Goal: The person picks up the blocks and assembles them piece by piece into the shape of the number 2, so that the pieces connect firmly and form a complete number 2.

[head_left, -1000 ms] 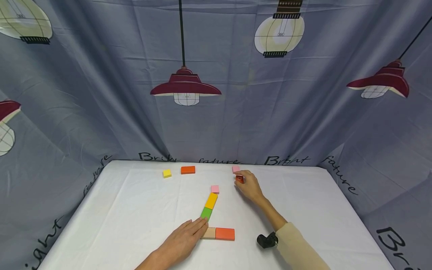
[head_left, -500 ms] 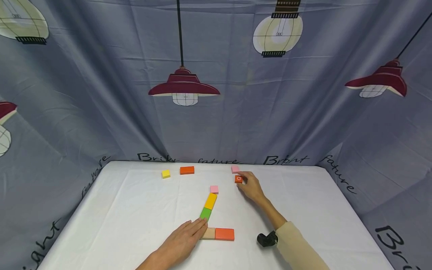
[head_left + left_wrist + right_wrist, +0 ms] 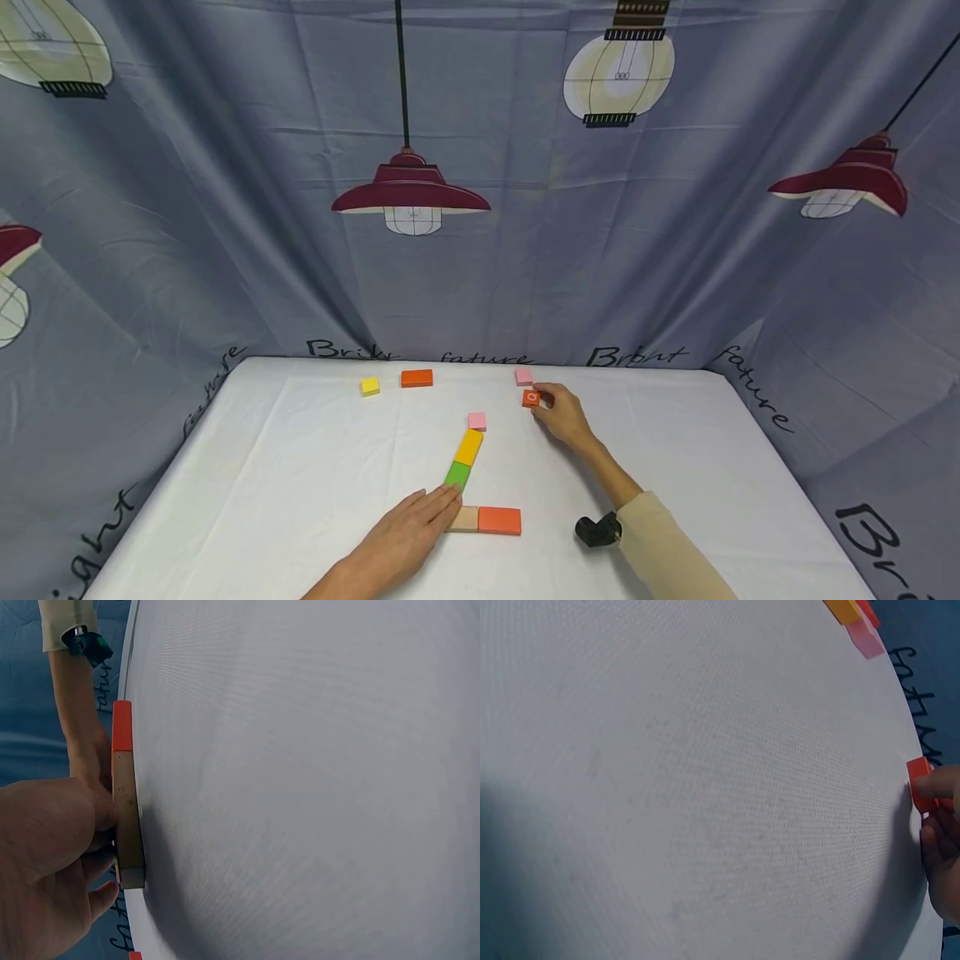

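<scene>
Right hand [image 3: 562, 417] is pinching the red block [image 3: 531, 398] just beside a pink block [image 3: 523, 377]; a slip could be jarring both. Left hand [image 3: 407, 533] is lying straight-fingered over the beige block [image 3: 467, 519], any drag risking misalignment.

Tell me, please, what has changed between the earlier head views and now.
The right hand has shifted slightly to the right, uncovering more of the small orange-red block with a ring mark. Its fingertips are still at that block's right side; whether they still grip it is unclear. The left hand and the other blocks stayed put.
</scene>
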{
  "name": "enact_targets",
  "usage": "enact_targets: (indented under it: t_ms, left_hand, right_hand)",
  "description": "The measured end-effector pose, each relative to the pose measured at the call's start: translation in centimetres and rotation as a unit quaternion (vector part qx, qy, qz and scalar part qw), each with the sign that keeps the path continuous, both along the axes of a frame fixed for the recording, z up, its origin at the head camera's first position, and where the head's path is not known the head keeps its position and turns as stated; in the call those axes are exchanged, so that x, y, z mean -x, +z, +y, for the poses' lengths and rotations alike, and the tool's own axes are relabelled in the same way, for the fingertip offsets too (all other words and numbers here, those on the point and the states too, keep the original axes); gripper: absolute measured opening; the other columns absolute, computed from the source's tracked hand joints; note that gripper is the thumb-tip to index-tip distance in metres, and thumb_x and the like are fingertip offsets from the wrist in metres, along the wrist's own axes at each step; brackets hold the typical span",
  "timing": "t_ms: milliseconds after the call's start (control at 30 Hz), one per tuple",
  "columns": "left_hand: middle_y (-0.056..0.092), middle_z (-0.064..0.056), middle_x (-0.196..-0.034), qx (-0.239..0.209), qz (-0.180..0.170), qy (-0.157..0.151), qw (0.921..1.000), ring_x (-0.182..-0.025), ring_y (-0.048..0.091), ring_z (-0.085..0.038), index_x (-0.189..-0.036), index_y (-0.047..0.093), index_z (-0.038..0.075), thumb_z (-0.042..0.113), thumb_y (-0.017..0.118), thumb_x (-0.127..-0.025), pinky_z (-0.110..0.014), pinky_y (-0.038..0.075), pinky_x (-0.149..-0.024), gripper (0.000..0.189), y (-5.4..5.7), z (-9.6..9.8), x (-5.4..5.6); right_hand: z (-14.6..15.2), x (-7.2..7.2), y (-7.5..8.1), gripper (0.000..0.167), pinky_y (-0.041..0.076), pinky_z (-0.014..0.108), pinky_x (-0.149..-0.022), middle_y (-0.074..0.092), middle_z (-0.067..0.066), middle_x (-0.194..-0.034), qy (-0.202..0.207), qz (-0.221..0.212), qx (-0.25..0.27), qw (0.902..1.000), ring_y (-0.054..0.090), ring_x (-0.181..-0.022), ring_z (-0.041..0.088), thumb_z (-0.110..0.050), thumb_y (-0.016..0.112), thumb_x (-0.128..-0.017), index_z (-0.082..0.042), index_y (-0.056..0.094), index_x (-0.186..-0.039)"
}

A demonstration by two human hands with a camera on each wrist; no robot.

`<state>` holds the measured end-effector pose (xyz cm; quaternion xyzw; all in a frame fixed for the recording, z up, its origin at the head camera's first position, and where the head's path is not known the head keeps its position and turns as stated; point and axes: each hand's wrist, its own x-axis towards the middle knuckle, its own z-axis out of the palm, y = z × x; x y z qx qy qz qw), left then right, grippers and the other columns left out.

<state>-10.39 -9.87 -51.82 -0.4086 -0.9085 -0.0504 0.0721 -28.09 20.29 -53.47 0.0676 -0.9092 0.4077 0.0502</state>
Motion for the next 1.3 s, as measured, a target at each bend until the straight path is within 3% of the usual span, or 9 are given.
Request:
enact_targets:
  t_ms: [367, 567, 933, 1300]
  left_hand:
    - [0.049, -0.01, -0.149, -0.002, -0.001, 0.002, 1.0, -0.136, 0.046, -0.023, -0.142, 0.055, 0.003, 0.008, 0.064, -0.094, -0.04, 0.043, -0.107, 0.049, -0.1, 0.0, 0.1]
    - [0.05, -0.01, -0.148, -0.004, 0.01, 0.003, 0.9999, -0.135, 0.047, -0.023, -0.141, 0.056, 0.002, 0.007, 0.065, -0.093, -0.04, 0.043, -0.107, 0.048, -0.1, 0.0, 0.2]
    - [0.05, -0.011, -0.147, -0.006, 0.015, -0.001, 0.9999, -0.135, 0.048, -0.023, -0.14, 0.056, 0.002, 0.009, 0.065, -0.093, -0.039, 0.044, -0.106, 0.048, -0.3, 0.0, 0.1]
    - [0.049, -0.01, -0.148, -0.001, 0.001, 0.0, 1.0, -0.136, 0.046, -0.022, -0.141, 0.055, 0.002, 0.011, 0.063, -0.095, -0.039, 0.043, -0.107, 0.048, -0.2, -0.1, 0.1]
  right_hand:
    - [0.0, 0.0, 0.2, 0.038, 0.052, 0.043, -0.087, 0.064, 0.018, -0.112, 0.004, 0.008, -0.006, 0.9999, 0.061, -0.098, 0.029, -0.001, 0.07, -0.086, 0.006, 0.066, -0.123]
    - [-0.4, 0.1, 0.4, 0.037, 0.053, 0.044, -0.09, 0.064, 0.019, -0.116, 0.028, 0.023, 0.006, 0.9993, 0.064, -0.102, 0.03, 0.001, 0.071, -0.086, 0.004, 0.067, -0.124]
    - [-2.8, 0.3, 1.6, 0.034, 0.054, 0.04, -0.092, 0.064, 0.018, -0.122, 0.056, 0.028, 0.011, 0.9979, 0.064, -0.107, 0.03, 0.004, 0.07, -0.087, 0.006, 0.068, -0.121]
    - [-5.4, 1.1, 2.0, 0.031, 0.055, 0.038, -0.09, 0.068, 0.014, -0.114, 0.08, 0.032, 0.007, 0.9963, 0.067, -0.103, 0.027, 0.002, 0.074, -0.086, 0.002, 0.071, -0.117]
